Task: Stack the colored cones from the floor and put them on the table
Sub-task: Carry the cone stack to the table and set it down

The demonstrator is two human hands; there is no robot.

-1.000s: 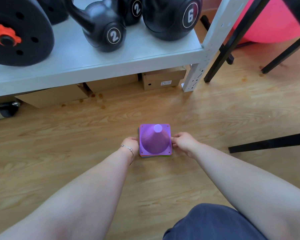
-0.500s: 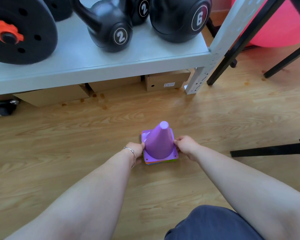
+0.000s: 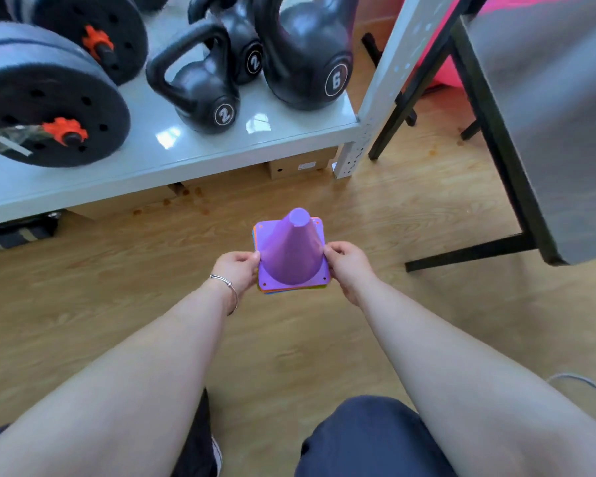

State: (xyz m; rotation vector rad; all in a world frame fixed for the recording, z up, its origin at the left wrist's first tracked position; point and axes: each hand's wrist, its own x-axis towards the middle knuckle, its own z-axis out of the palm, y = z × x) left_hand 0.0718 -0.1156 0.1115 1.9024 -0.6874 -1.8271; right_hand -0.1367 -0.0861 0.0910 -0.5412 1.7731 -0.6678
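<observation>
The left hand [image 3: 239, 270] and right hand [image 3: 347, 264] each pinch a side of the base of the stack of cones [image 3: 291, 255], purple on top, which has come up off the floor [image 3: 117, 270] in front of the shelf [image 3: 221, 149], so stacking looks done and only the carry to the table [image 3: 547, 115], right of the shelf, remains.

3 black kettlebells [image 3: 200, 94] and weight plates [image 3: 45, 108] are sitting on a grey shelf [image 3: 172, 149]; cardboard boxes [image 3: 300, 165] are lying underneath.
</observation>
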